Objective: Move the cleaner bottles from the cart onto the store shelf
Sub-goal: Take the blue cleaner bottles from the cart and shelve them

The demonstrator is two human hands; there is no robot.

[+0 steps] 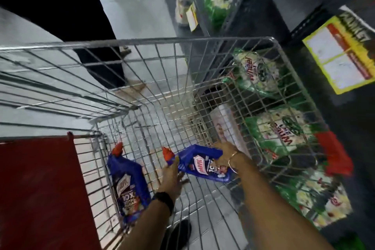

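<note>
Both hands close on one blue cleaner bottle low inside the wire cart; the right hand is wrapped over its broad base end, a thin bangle at the wrist, while the left hand clasps the narrow neck just below the red cap; the bottle lies on its side, near the cart floor, its long axis running left to right, cap to the left and base to the right, label upward, and whether it rests on the mesh or is just clear of it cannot be told; a second blue bottle lies just left of the left forearm against the cart's left wall, its own red cap pointing to the far side and its base toward the camera, held by neither hand; both forearms reach down and forward into the basket from the near edge, the left one wearing a dark wristband; the store shelf stands to the right, beyond the cart's right wall, its lower tiers packed with green packets; the held bottle looks set to be raised over that right rim and carried rightward, which the right hand, nearer the shelf, seems better placed to lead; the wire rim is what it must clear; the picture is motion-blurred throughout.
</note>
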